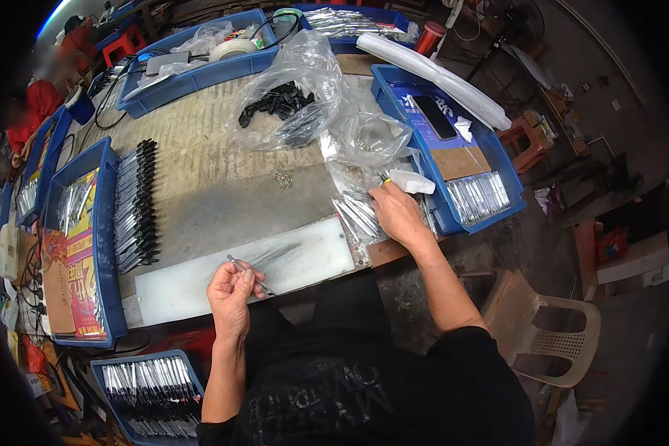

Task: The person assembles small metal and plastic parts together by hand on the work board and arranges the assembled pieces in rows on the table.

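We sit at a cluttered worktable (234, 175), a beige plastic armchair (546, 346) at our right and someone in red clothing (43, 100) at the far left. A red stool (123, 44) stands beyond the table. A long white roll (435, 78) lies slantwise across the blue right tray (514, 197), partly covering it. A crumpled white piece (412, 182) sits just beside our right hand (399, 213), and a bunched clear bag (372, 137) lies behind it.

The right tray holds a dark phone (435, 117), brown cardboard (461, 161) and a row of silver sticks (479, 198). The left tray (109, 230), also blue, holds printed sheets and more silver sticks. A third tray (193, 88), at the back, is heaped with plastic, cable and a pale round roll. Low at our left, another tray (160, 440) is packed with silver-and-black pens. A large open bag (316, 70) contains glossy black pieces (279, 102).

Our left hand (234, 292) pinches a slim, shiny rod (250, 274) between thumb and fingers, above a smooth white board (305, 256) with grey smudges. Our right hand is nearly closed, fingertips together around something small with a yellow part; we cannot tell what it is. Just beside it lie loose silver rods (355, 218). Black-ended pens (135, 208) form a neat column along the left tray, and tiny metallic bits (281, 177) make a small heap on the worn, scuffed tabletop.
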Demonstrator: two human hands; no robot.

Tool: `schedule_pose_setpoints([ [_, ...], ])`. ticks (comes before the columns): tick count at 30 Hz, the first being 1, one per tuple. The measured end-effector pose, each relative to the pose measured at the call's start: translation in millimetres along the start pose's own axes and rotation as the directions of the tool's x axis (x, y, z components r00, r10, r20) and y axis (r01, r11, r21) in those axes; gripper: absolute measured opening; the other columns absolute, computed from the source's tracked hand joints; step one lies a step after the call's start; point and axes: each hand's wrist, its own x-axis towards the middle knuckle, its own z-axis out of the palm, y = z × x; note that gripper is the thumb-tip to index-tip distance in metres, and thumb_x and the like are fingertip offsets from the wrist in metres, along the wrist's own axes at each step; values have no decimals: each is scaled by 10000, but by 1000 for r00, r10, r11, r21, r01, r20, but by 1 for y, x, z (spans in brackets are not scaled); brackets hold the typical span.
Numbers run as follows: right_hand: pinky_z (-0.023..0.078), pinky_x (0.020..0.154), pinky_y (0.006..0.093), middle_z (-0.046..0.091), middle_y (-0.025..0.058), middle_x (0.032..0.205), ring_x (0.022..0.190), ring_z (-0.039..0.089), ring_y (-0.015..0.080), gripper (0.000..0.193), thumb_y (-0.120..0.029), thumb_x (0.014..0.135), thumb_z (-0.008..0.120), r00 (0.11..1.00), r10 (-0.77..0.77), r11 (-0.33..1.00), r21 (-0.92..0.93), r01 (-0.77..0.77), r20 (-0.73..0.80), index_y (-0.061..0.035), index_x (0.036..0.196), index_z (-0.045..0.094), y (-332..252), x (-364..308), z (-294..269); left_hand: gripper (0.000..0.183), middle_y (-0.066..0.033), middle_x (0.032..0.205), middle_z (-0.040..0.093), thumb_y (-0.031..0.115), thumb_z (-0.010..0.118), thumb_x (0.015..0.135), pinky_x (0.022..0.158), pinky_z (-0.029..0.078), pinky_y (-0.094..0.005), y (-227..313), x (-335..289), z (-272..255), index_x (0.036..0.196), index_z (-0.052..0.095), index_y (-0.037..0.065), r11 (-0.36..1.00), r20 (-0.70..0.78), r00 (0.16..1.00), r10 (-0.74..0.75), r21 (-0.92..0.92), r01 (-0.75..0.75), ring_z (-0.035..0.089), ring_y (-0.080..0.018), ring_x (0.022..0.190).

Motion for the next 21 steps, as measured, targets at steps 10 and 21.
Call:
schedule_pose_setpoints([
  [10, 430, 743, 443, 568, 204, 882, 845, 551, 374, 173, -138, 777, 575, 977, 23, 991, 121, -49, 211, 15, 848, 536, 5, 12, -8, 80, -89, 761, 587, 95, 570, 852, 518, 465, -215, -6, -3, 1, 886, 525, 38, 1000, 26, 999, -28, 3, 28, 527, -98, 575],
  [21, 396, 578, 286, 535, 24, 660, 653, 505, 123, 158, -143, 808, 578, 975, -25, 653, 742, -152, 222, 7, 780, 537, -22, -7, -13, 94, -76, 754, 597, 104, 575, 849, 551, 464, -224, -2, -2, 8, 895, 550, 25, 999, 29, 999, -26, 45, 25, 550, -107, 617],
])
